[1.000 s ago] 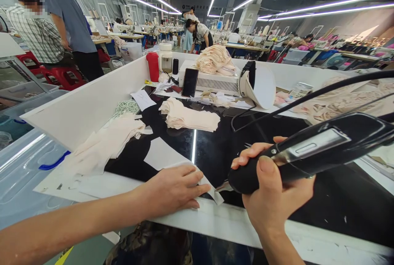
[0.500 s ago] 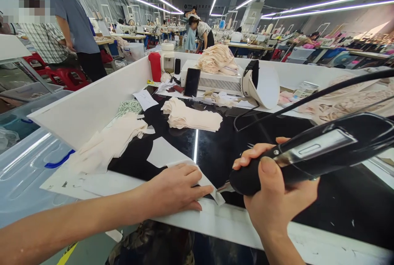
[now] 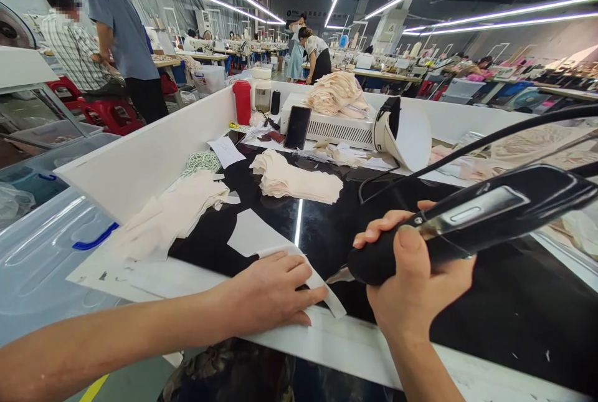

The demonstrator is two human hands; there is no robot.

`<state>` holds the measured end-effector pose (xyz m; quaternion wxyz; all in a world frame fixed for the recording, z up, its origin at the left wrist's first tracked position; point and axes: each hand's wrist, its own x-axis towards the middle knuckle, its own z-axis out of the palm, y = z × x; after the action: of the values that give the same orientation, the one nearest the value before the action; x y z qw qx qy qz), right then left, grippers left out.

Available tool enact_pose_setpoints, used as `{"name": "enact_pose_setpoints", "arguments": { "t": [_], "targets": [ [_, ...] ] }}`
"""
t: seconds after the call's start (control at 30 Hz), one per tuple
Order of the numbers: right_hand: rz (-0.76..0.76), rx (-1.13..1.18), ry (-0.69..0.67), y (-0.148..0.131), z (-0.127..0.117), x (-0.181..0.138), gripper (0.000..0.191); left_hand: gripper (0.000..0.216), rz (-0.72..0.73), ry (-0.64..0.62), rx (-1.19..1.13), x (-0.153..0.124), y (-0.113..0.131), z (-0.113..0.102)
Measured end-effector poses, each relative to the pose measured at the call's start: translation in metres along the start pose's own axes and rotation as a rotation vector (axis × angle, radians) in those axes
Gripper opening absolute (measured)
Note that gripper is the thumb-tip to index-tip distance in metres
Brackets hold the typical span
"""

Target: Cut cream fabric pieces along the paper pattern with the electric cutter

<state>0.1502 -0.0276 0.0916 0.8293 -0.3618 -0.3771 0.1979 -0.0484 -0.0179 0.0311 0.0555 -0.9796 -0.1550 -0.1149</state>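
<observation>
My left hand point(image 3: 275, 290) lies on a curved white fabric piece point(image 3: 255, 234), fingers stretched out and pressing it against the black work surface near the front edge. A narrow end of that piece sticks out past my fingertips. In my right hand point(image 3: 415, 283) is a black corded hand tool point(image 3: 486, 215) with a flat metal tip; its exact kind I cannot tell. My fingers wrap its rounded front, thumb on top. The tip point(image 3: 340, 275) is at the right edge of the fabric, close to my left fingertips; contact is unclear.
Cream fabric pieces lie in a stack point(image 3: 299, 177) and a pile point(image 3: 172, 209). Behind them stand a phone point(image 3: 298, 128), a red cup point(image 3: 242, 103) and a white visor point(image 3: 411, 134). The tool's cable point(image 3: 448, 156) arches rightward. A white side wall point(image 3: 154, 149) borders the left.
The tool's tip has shifted slightly up along the fabric's edge, away from its narrow end. My left hand keeps its place on the fabric. The whole view has tilted a little.
</observation>
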Motion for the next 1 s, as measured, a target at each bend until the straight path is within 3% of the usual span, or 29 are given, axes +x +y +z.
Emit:
{"name": "enact_pose_setpoints", "arguments": {
  "t": [0.43, 0.77, 1.0],
  "targets": [
    [0.017, 0.023, -0.023, 0.007, 0.004, 0.0, 0.05, 0.052, -0.005, 0.006, -0.059, 0.0, 0.0, 0.005],
    [0.03, -0.049, -0.052, 0.011, 0.005, -0.004, 0.051, 0.042, 0.042, 0.106, -0.167, -0.005, -0.01, 0.009],
    [0.009, -0.05, -0.031, 0.005, 0.002, -0.01, 0.056, 0.045, -0.043, 0.108, -0.281, -0.009, -0.019, -0.001]
  ]
}}
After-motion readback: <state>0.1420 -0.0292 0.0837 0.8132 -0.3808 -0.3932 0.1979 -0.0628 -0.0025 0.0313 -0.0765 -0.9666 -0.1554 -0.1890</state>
